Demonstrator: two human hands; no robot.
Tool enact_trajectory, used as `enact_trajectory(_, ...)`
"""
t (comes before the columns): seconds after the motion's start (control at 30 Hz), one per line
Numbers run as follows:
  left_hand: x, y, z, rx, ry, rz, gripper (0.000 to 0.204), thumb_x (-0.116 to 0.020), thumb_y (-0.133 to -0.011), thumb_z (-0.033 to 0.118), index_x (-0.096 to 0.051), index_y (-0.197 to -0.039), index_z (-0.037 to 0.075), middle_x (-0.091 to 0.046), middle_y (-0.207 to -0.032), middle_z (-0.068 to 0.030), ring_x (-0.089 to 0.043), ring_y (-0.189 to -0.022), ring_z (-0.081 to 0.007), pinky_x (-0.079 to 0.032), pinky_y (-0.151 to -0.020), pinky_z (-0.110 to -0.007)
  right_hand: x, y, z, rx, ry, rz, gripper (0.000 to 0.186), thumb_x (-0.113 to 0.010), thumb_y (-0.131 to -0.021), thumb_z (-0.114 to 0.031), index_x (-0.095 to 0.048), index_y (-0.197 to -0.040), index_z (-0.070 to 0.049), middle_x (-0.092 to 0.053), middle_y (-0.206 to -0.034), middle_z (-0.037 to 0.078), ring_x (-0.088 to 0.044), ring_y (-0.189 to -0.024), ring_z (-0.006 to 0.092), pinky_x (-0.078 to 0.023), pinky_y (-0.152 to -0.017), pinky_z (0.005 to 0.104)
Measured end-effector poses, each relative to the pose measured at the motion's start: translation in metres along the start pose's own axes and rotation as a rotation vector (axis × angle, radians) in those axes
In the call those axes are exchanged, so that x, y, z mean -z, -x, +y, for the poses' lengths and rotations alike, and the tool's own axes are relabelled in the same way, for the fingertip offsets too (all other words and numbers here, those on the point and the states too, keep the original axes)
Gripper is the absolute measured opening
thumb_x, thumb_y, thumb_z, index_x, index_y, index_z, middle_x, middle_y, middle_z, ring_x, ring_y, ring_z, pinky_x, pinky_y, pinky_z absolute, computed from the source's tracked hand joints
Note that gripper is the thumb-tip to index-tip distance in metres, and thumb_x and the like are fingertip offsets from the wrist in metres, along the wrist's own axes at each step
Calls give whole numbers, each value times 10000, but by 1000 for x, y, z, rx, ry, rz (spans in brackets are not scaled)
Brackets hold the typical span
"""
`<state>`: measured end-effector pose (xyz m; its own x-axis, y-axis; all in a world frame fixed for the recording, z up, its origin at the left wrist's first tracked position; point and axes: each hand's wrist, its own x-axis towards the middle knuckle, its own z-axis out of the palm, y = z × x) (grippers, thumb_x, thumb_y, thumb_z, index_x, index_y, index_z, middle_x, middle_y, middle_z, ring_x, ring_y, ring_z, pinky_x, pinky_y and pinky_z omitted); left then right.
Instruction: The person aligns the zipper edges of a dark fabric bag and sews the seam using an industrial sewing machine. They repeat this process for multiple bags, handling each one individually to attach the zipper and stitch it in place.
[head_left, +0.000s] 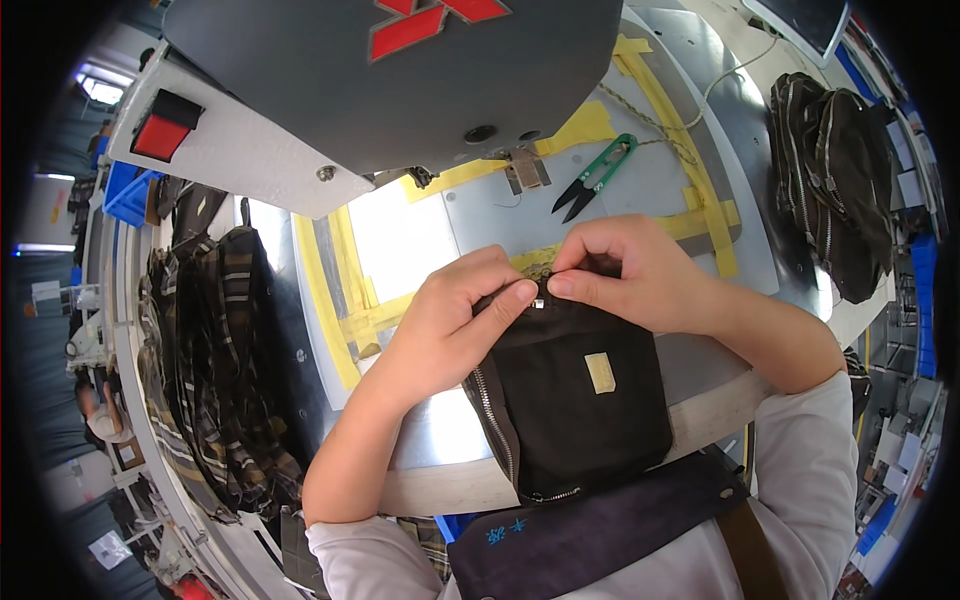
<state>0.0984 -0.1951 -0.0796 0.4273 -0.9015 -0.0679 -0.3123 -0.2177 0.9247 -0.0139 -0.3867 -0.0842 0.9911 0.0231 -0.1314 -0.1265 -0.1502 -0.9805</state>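
A dark brown zippered fabric piece [570, 400], like a pouch or bag part, hangs over the table's near edge toward my lap. A small cream label patch [600, 373] sits on its front, and a metal zipper [491, 415] runs down its left side. My left hand [460, 315] pinches the top edge of the piece near a small metal zipper end [539, 303]. Close beside it, my right hand [630, 275] pinches the same edge, thumb and forefinger closed. Just beyond my hands lie green-handled thread snips [607, 165], blades apart.
A large grey sewing machine head [400, 80] overhangs the far side, its presser parts [525, 170] above the plate. Yellow tape [590, 125] frames the work plate. Plaid and dark fabric pieces [220, 370] pile at left; dark zippered pieces [835, 185] stack at right. A cord [710, 95] crosses behind.
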Motion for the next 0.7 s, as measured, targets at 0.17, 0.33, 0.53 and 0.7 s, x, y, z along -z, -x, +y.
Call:
enact_trajectory(0.17,1,2,3,-41,-17,-54,146,-684,-857,117,-609,-849,-7,-508,-768,-68,-493,-687,-175,-404,-636,-291,0,0,2,13,56,-24,127,-668,-897,-130,-624,-880,-11,-591,-777,-23,-513,-708,33,-427,-624,216)
enact_trajectory(0.33,-1,3,-5,-152,-42,-61,146,-726,-798,76,-611,-847,2,-505,-771,-50,-482,-697,-160,-394,-638,-280,-1,-2,6,-61,20,-85,146,-659,-906,-157,-634,-880,-15,-608,-784,-29,-520,-716,35,-430,-631,219)
enact_trajectory(0.53,-2,0,-20,-165,-39,177,130,-714,-800,60,-605,-827,-5,-503,-766,-48,-477,-696,-153,-386,-645,-265,8,-9,6,-143,-281,-40,285,-674,-894,-197,-615,-1097,-6,-634,-963,22,-566,-905,65,-464,-784,243)
enact_trajectory(0.7,-5,-3,-28,-185,173,428,134,-669,-839,46,-566,-775,-10,-498,-771,-27,-462,-729,-126,-372,-689,-247,16,30,16,-33,-132,-19,543,-668,-890,-230,-471,-1337,7,-599,-1238,104,-561,-1129,192,-429,-981,326)
